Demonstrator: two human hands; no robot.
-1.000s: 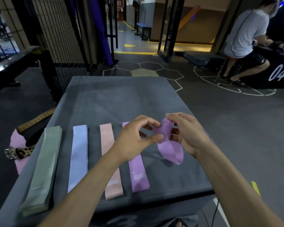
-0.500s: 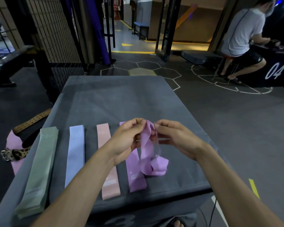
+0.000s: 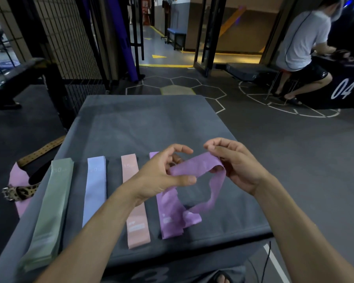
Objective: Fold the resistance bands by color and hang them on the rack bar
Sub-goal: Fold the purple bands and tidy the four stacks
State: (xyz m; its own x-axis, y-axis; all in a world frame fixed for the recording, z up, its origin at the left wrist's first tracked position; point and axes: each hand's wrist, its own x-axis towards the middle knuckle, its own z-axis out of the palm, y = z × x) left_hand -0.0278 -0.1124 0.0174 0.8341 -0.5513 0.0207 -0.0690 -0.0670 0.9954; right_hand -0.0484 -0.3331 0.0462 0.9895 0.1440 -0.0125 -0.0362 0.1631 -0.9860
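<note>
A loose purple resistance band (image 3: 194,166) stretches between my two hands above the grey table (image 3: 143,123). My left hand (image 3: 164,174) grips its left end between thumb and curled fingers. My right hand (image 3: 235,166) has fingers hooked inside the loop's right end, and the rest of the loop droops to the table. Flat on the table lie a purple stack (image 3: 168,219), a pink stack (image 3: 134,199), a light blue stack (image 3: 95,188) and a green stack (image 3: 51,209), side by side.
A leopard-print belt (image 3: 20,192) and a tan belt (image 3: 41,152) lie over a pink object (image 3: 20,180) left of the table. Black rack uprights (image 3: 136,27) stand beyond the table. A person in a white shirt (image 3: 302,37) sits at the far right.
The purple band hung bunched between hands held close together; now my hands have moved apart and pulled the band open into a wide loop.
</note>
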